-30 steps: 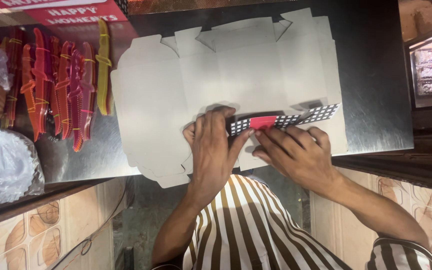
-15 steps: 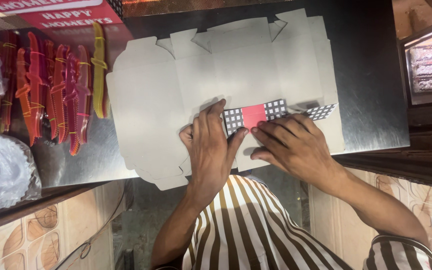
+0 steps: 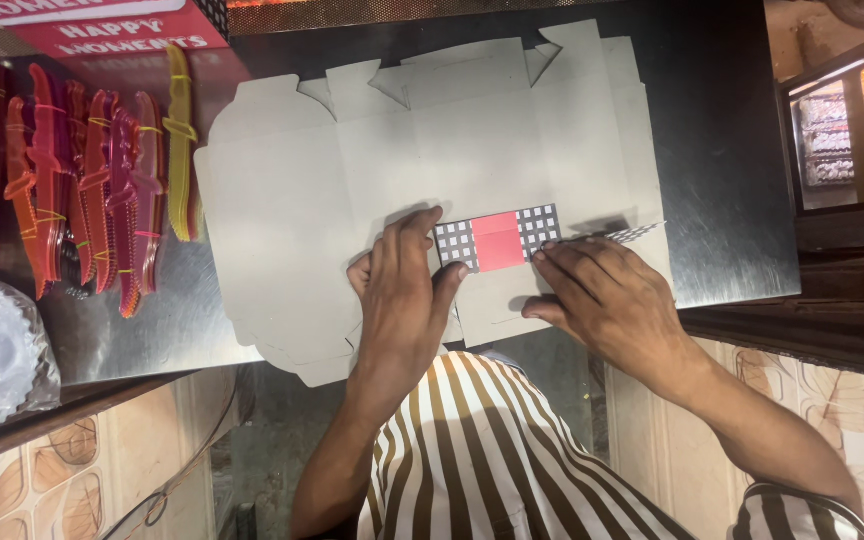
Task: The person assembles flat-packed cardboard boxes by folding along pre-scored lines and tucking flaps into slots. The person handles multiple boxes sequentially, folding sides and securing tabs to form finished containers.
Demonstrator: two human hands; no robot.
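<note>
Grey cardboard box blank (image 3: 352, 190) lies unfolded flat on the steel counter (image 3: 732, 150). On the blank's near edge a flap (image 3: 498, 240) is folded over, showing its black-and-white checks and a red square. Left hand (image 3: 402, 290) lies flat, fingers together, pressing the blank just left of the flap. Right hand (image 3: 607, 295) is spread, fingertips pressing the flap's right end. Left of the blank, banded bundles of coloured plastic knives (image 3: 92, 170); a red box (image 3: 102, 25) beyond them.
</note>
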